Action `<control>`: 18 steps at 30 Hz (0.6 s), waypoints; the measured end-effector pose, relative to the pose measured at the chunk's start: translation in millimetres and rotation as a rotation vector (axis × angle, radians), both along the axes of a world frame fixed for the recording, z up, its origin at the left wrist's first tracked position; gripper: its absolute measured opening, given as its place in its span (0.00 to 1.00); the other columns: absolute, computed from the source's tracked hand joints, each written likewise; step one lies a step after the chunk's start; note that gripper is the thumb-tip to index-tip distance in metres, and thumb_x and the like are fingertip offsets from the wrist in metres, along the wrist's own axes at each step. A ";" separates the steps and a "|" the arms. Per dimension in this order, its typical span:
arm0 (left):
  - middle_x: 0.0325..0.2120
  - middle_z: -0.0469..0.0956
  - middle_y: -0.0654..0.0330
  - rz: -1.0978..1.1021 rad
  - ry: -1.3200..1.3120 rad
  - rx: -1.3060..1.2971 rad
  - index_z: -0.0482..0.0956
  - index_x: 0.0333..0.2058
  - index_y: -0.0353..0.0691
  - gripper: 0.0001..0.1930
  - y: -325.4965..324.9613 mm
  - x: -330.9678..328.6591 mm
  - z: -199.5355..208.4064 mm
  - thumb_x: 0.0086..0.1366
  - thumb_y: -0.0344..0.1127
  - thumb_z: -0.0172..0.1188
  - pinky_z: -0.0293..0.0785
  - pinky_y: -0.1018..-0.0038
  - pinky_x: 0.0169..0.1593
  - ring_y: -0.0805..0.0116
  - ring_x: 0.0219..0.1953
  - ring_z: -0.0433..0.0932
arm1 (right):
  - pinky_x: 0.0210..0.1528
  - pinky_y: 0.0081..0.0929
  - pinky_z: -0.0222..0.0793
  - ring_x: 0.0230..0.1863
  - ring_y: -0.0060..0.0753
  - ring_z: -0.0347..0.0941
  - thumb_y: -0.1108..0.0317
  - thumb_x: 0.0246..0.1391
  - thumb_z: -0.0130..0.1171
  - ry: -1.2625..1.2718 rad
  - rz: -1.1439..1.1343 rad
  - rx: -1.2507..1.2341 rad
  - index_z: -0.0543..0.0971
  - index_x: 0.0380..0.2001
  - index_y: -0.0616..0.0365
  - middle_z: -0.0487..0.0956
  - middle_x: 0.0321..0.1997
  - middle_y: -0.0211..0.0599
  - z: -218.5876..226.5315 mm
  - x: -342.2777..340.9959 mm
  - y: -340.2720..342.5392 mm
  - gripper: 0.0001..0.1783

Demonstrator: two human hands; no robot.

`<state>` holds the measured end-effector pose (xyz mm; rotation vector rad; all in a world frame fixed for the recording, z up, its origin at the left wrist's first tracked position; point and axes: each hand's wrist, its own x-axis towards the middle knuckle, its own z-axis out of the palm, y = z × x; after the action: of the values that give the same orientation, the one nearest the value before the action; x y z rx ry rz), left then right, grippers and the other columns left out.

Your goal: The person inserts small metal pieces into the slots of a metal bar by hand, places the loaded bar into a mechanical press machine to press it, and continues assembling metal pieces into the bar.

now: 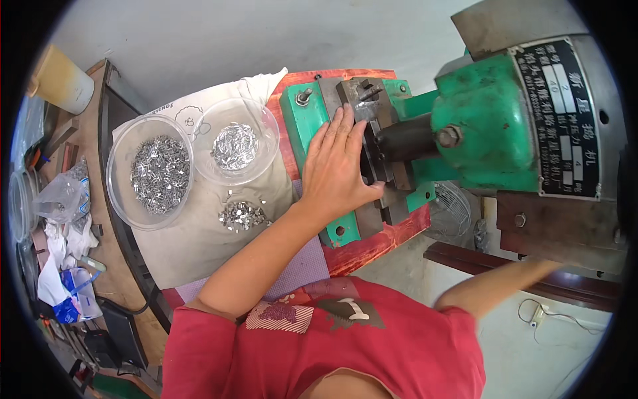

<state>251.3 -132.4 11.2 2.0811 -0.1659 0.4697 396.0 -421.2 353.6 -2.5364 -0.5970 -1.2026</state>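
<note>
Red bench (392,236), left hand (335,166) on dark steel die (374,154), perhaps scuffed

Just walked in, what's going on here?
A person in a red shirt is at a green press. Their left hand is spread against the dark metal tooling by the ram; whether it holds a part can't be seen. The right forearm reaches behind the machine, its hand hidden. To the left, two clear tubs hold small metal pieces, with a loose pile on the cloth in front.
</note>
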 end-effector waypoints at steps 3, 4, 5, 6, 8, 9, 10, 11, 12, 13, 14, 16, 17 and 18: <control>0.68 0.57 0.41 0.020 0.005 0.028 0.63 0.63 0.34 0.51 1.5 -1.7 0.6 0.38 0.44 0.76 0.52 0.54 0.71 0.46 0.71 0.57 | 0.52 0.38 0.75 0.46 0.43 0.76 0.49 0.68 0.46 0.015 -0.008 -0.002 0.70 0.59 0.72 0.76 0.53 0.58 2.9 -6.8 -6.3 0.33; 0.68 0.57 0.41 0.012 0.003 0.030 0.63 0.63 0.34 0.51 1.6 -1.9 0.8 0.38 0.44 0.76 0.52 0.54 0.71 0.46 0.71 0.57 | 0.52 0.38 0.74 0.46 0.43 0.76 0.48 0.68 0.46 0.018 -0.014 -0.004 0.70 0.59 0.72 0.76 0.53 0.58 4.6 -9.2 -8.1 0.34; 0.68 0.57 0.40 0.014 0.009 0.018 0.63 0.62 0.32 0.51 2.1 -2.4 0.8 0.38 0.44 0.75 0.51 0.55 0.71 0.47 0.71 0.56 | 0.52 0.38 0.74 0.46 0.43 0.76 0.48 0.68 0.46 0.020 -0.019 -0.006 0.70 0.59 0.73 0.76 0.53 0.58 6.5 -11.7 -9.5 0.34; 0.68 0.57 0.39 0.017 0.015 0.005 0.64 0.61 0.31 0.50 2.8 -2.7 0.6 0.38 0.43 0.75 0.50 0.56 0.71 0.47 0.71 0.56 | 0.52 0.38 0.74 0.46 0.43 0.76 0.48 0.68 0.46 0.023 -0.024 -0.009 0.70 0.59 0.73 0.76 0.53 0.58 8.4 -14.1 -10.3 0.34; 0.68 0.56 0.38 -0.001 0.031 -0.002 0.63 0.61 0.31 0.51 0.5 -1.1 3.4 0.37 0.43 0.75 0.48 0.55 0.72 0.46 0.70 0.55 | 0.52 0.38 0.74 0.46 0.43 0.76 0.48 0.69 0.46 0.031 -0.027 -0.020 0.70 0.59 0.73 0.76 0.53 0.59 13.9 -17.6 -11.9 0.34; 0.67 0.56 0.37 0.010 0.027 0.017 0.62 0.61 0.31 0.51 -2.4 -0.4 4.6 0.37 0.43 0.75 0.49 0.54 0.71 0.44 0.70 0.56 | 0.52 0.38 0.74 0.46 0.43 0.76 0.48 0.69 0.46 0.035 -0.028 -0.027 0.69 0.60 0.73 0.76 0.53 0.59 16.7 -19.2 -11.9 0.34; 0.67 0.56 0.36 0.020 0.023 0.038 0.62 0.61 0.31 0.51 -2.7 0.4 5.0 0.36 0.43 0.75 0.49 0.53 0.71 0.42 0.69 0.56 | 0.52 0.38 0.74 0.46 0.43 0.76 0.48 0.69 0.46 0.040 -0.031 -0.030 0.69 0.60 0.73 0.76 0.53 0.59 18.0 -21.1 -11.4 0.34; 0.67 0.56 0.36 0.014 0.022 0.038 0.62 0.61 0.31 0.51 -2.1 1.6 5.0 0.36 0.43 0.75 0.49 0.53 0.71 0.42 0.69 0.56 | 0.53 0.38 0.74 0.46 0.43 0.76 0.48 0.69 0.46 0.044 -0.034 -0.034 0.69 0.60 0.73 0.76 0.53 0.59 19.3 -23.0 -10.7 0.35; 0.66 0.56 0.35 0.017 0.022 0.022 0.62 0.60 0.31 0.51 -1.5 3.1 5.0 0.36 0.43 0.75 0.50 0.52 0.71 0.41 0.69 0.56 | 0.53 0.38 0.74 0.46 0.43 0.76 0.48 0.69 0.46 0.048 -0.037 -0.038 0.69 0.60 0.73 0.76 0.53 0.59 20.7 -24.9 -10.0 0.35; 0.66 0.56 0.34 0.019 0.021 0.012 0.63 0.59 0.31 0.50 -1.6 2.7 6.9 0.35 0.42 0.75 0.50 0.51 0.71 0.40 0.69 0.56 | 0.53 0.38 0.74 0.46 0.43 0.76 0.47 0.69 0.46 0.053 -0.040 -0.035 0.69 0.60 0.73 0.76 0.53 0.59 21.6 -28.6 -12.1 0.35; 0.66 0.56 0.34 0.013 0.019 0.020 0.63 0.59 0.31 0.50 -1.7 1.8 8.4 0.35 0.42 0.75 0.50 0.51 0.71 0.40 0.69 0.56 | 0.53 0.38 0.74 0.46 0.43 0.76 0.47 0.69 0.46 0.056 -0.044 -0.032 0.69 0.60 0.73 0.76 0.53 0.59 22.6 -32.5 -14.5 0.35; 0.66 0.57 0.36 0.018 0.004 0.009 0.62 0.58 0.32 0.50 -0.6 1.7 8.0 0.34 0.42 0.75 0.50 0.51 0.70 0.41 0.69 0.56 | 0.53 0.38 0.74 0.46 0.43 0.76 0.47 0.69 0.46 0.060 -0.056 -0.027 0.69 0.60 0.73 0.76 0.54 0.60 24.4 -40.4 -18.8 0.35; 0.66 0.57 0.36 0.007 -0.001 0.014 0.62 0.58 0.32 0.50 0.7 1.9 6.7 0.34 0.42 0.75 0.50 0.51 0.70 0.41 0.69 0.56 | 0.53 0.38 0.74 0.46 0.43 0.76 0.47 0.69 0.46 0.061 -0.065 -0.026 0.69 0.60 0.73 0.76 0.54 0.60 25.3 -44.4 -20.8 0.35; 0.66 0.57 0.37 -0.014 -0.015 0.001 0.62 0.58 0.32 0.50 2.6 0.8 5.3 0.34 0.41 0.75 0.50 0.51 0.70 0.41 0.69 0.56 | 0.53 0.38 0.74 0.46 0.43 0.76 0.47 0.69 0.46 0.061 -0.074 -0.024 0.69 0.60 0.73 0.76 0.54 0.60 26.2 -48.6 -23.2 0.36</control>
<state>252.1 -129.8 16.5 2.0769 -0.1890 0.4772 347.4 -444.4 379.8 -2.6256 -0.5108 -1.1443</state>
